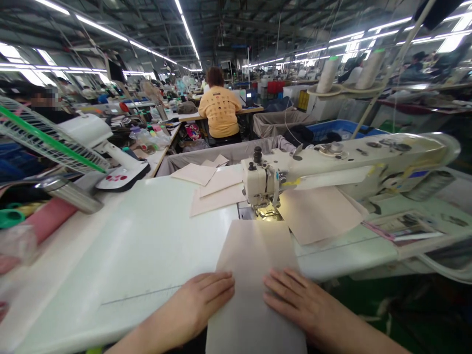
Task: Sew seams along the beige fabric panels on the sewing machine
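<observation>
A long beige panel of fabric or leather-like sheet lies in front of me, its far end just at the lit needle area of a sewing machine. Its near end runs down past the table's front edge. On the panel's left edge rests my left hand, fingers stretched out and lying close together, thumb hidden. My right hand lies on the right edge with its fingers slightly spread and flat. Both hands touch the panel from above; neither appears to grasp it.
More beige pieces lie left of the machine head, and others under its arm. A white fan and a steel flask stand at left. A small tray sits at right. A person in yellow sits ahead.
</observation>
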Available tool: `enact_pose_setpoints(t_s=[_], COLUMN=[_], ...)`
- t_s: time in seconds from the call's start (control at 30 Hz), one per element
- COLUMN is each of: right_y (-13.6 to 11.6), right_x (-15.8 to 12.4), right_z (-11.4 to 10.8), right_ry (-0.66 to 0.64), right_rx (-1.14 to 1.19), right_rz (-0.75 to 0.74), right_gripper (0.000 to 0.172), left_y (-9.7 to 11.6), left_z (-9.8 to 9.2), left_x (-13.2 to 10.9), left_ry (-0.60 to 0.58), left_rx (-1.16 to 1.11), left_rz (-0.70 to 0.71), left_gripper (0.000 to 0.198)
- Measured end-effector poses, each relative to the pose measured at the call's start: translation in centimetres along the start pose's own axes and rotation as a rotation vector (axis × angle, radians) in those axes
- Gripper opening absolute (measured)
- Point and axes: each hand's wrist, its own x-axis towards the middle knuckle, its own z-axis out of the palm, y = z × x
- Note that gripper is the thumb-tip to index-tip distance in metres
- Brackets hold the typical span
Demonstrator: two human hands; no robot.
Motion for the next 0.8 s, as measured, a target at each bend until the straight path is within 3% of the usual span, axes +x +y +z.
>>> enact_pose_setpoints(t_s=[0.13,0.2,0.27,0.33,0.43,0.5,0.67,0.8], right_y=[0.7,1.6,2.9,4.2,5.4,5.5,5.1,5.5], right_x=[1.6,3.0,4.3,5.3,6.1,6.3,6.9,7.5], right_z=[1.0,0.8,1.0,2.0,3.9,4.7,4.1,3.5], right_ry=[0.023,0.069,0.175,0.327,0.509,0.562,0.536,0.49], right_rx=[0.143,0.38,0.596,0.685,0.616,0.538,0.335,0.256], right_rz=[0.024,0.159,0.392,0.626,0.793,0.807,0.729,0.734], right_gripper=[0.045,0.027,0.022,0.03,0.061,0.062,0.022,0.018], left_y=[-0.6,-1.3,-2.2,-3.0,-3.8,-3.8,-3.8,-4.3], left_z=[-0.7,-1.1,-1.2,-0.9,0.2,0.8,1.3,1.2], left_x=[0.2,1.0,2.0,2.8,3.4,3.6,4.0,4.8], left_ry=[0.006,0.031,0.072,0.138,0.193,0.189,0.19,0.115], left_rx=[-0.137,-0.312,-0.498,-0.565,-0.453,-0.386,-0.325,-0.237], left_rz=[-0.139,-0.302,-0.516,-0.722,-0.888,-0.919,-0.986,-1.042], left_gripper=[0.041,0.032,0.035,0.041,0.039,0.036,0.03,0.021])
